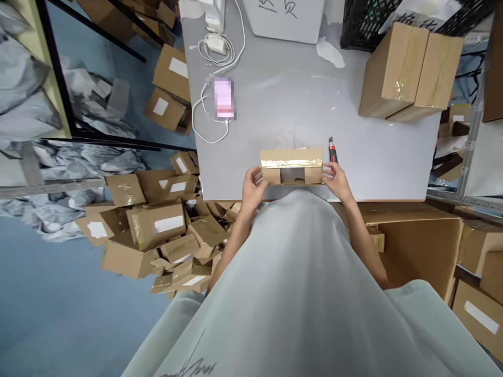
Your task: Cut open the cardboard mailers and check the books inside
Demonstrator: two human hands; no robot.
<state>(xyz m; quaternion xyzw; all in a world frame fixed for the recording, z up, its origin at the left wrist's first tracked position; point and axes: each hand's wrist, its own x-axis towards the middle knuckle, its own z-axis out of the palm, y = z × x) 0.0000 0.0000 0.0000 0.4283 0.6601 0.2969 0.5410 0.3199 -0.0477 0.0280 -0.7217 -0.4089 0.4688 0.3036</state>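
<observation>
A small taped cardboard box (pixel 291 162) with a white label on its near face stands at the front edge of the grey table (pixel 298 99). My left hand (pixel 252 184) grips its left end with curled fingers. My right hand (pixel 334 178) holds its right end the same way. A red box cutter (pixel 332 151) lies on the table just right of the box, beside my right hand's fingers.
Two larger taped cartons (pixel 408 70) stand at the table's back right, next to a black crate (pixel 377 21). A phone (pixel 223 98) on a white cable lies back left. Several labelled cartons (pixel 157 225) are heaped on the floor to the left. An open big carton (pixel 416 246) is at right.
</observation>
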